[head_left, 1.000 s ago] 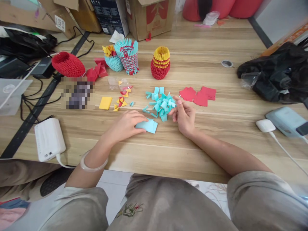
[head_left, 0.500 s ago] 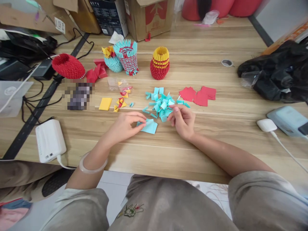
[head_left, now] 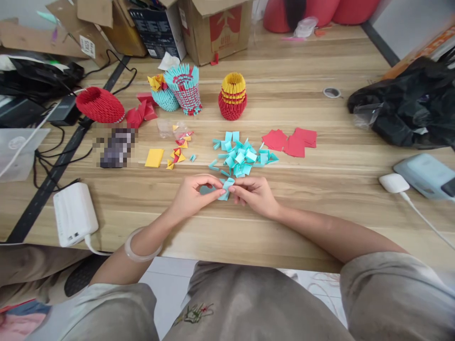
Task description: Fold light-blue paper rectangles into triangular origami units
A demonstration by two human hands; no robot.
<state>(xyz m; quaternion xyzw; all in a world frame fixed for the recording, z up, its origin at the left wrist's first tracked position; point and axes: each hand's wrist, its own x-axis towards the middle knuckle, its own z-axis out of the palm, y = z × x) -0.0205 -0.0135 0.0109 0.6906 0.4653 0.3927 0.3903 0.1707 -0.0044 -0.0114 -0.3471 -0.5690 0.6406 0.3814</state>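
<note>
A small light-blue paper slip [head_left: 228,183], bent over into a fold, is pinched between both hands near the table's front. My left hand [head_left: 199,192] grips its left side with thumb and fingertips. My right hand [head_left: 256,194] is closed on the right side of the same slip. Under the fingers lie flat light-blue paper sheets [head_left: 206,190], partly covered by my left hand. Just beyond the hands spreads a pile of folded light-blue paper pieces [head_left: 239,155].
Red paper slips [head_left: 295,143] lie right of the pile, a yellow paper stack [head_left: 154,157] left. Behind stand a red-yellow paper vase [head_left: 232,97] and a blue-red one [head_left: 185,92]. A white power bank [head_left: 75,215] lies left, a black bag [head_left: 408,104] right.
My right hand has come left and down from the folded pile to meet my left hand. A light-blue slip is now held bent between both; my left hand has shifted slightly right.
</note>
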